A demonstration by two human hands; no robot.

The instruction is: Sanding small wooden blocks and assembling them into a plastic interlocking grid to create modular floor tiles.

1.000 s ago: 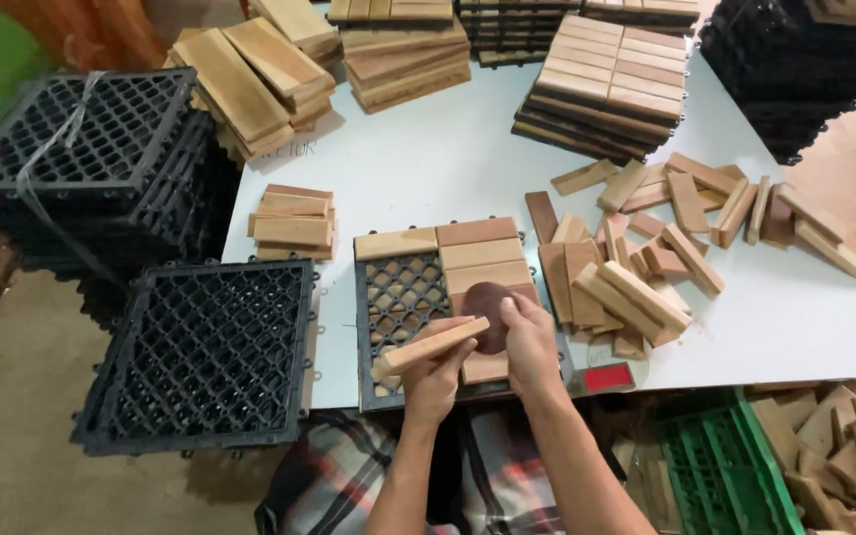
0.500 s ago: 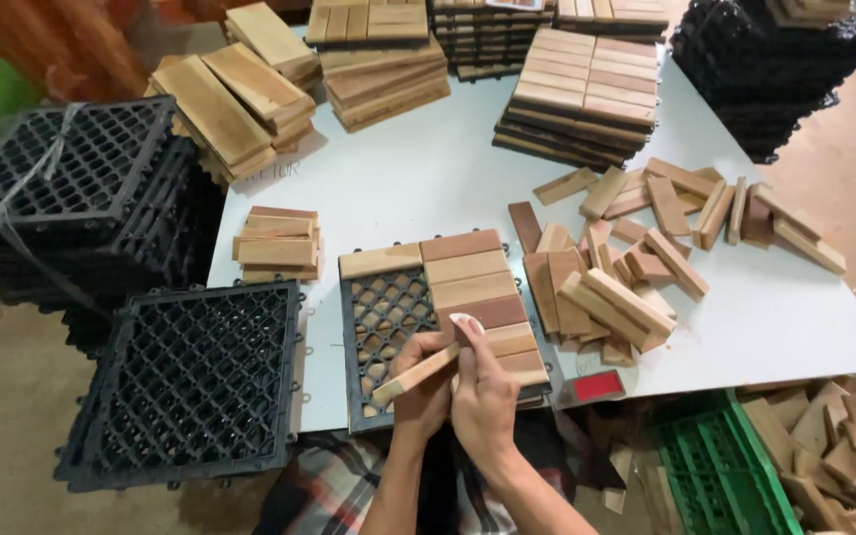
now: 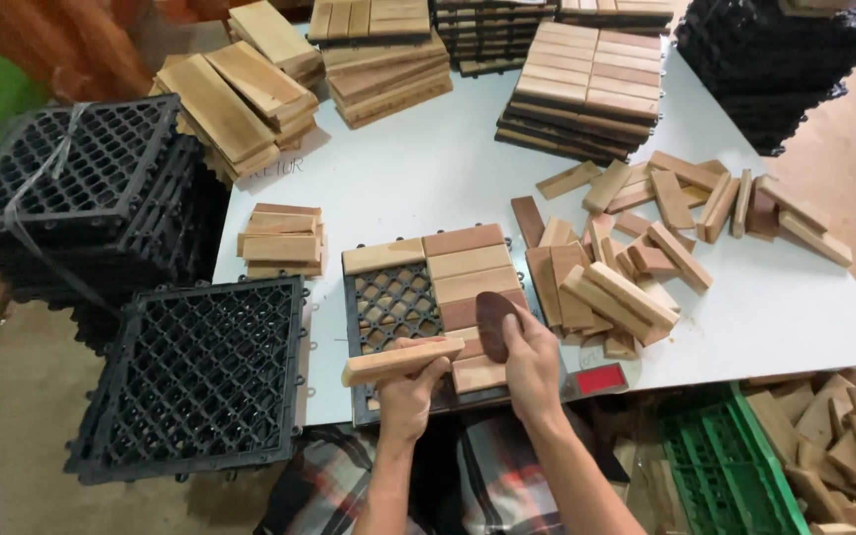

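White tabletop (image 3: pixel 428 188) fills the middle of the view, crowded with timber and black plastic grids, and the person works at its near edge. Since half a second ago the pale wooden slat (image 3: pixel 403 360) has swung from a slant to nearly level and risen a little above the near end of the black grid base (image 3: pixel 393 302), while the right hand has lifted the dark brown oval piece (image 3: pixel 493 325) clear of the laid slats; that reads as the slat being lined up over the open part of the grid, not yet pressed in. The left hand (image 3: pixel 406 398) is closed around the slat from beneath, fingers wrapped over its underside near the middle, both ends sticking out free. The right hand (image 3: pixel 532 362) is curled tightly on the oval piece, thumb and fingers pinching its lower end so the upper end stands just above the reddish slats (image 3: pixel 463 260) already seated on the base. The left column of the grid is bare below one pale slat at its far end. Just right of the base lies a loose heap of short slats (image 3: pixel 596 287), with more scattered toward the table's right side. Left of the base sits a small stack of slats (image 3: pixel 281 241), and beyond the table's edge an empty black grid (image 3: pixel 195 376) rests lower down. Taller stacks of boards (image 3: pixel 587 89) line the far side.
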